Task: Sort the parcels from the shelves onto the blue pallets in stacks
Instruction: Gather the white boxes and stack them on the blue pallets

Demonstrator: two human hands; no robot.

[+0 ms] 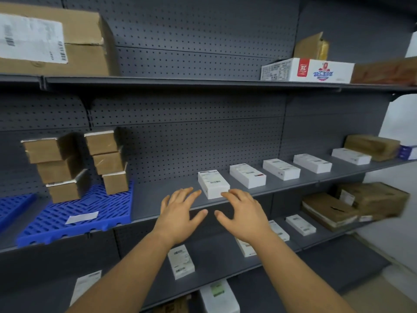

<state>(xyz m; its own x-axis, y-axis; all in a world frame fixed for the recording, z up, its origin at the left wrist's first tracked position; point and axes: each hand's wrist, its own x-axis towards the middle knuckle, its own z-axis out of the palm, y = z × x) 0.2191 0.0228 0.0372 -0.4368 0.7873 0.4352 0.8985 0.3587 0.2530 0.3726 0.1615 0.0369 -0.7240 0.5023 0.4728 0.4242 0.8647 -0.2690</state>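
Note:
A small white labelled parcel (213, 183) lies on the grey middle shelf (158, 199), first in a row of several white parcels (247, 175) running to the right. My left hand (180, 211) and my right hand (242, 213) hover just in front of it, fingers spread, holding nothing; the right fingertips almost touch its front corner. To the left, a blue pallet (74, 218) on the same shelf carries two stacks of three brown boxes each (61, 167) (109, 158) and a flat white slip (81, 217).
A second blue pallet (13, 207) shows at the far left edge. A large cardboard box (54, 39) and a printed white carton (306, 70) sit on the top shelf. Brown parcels (352, 205) and more white parcels (181, 262) lie on the lower shelves.

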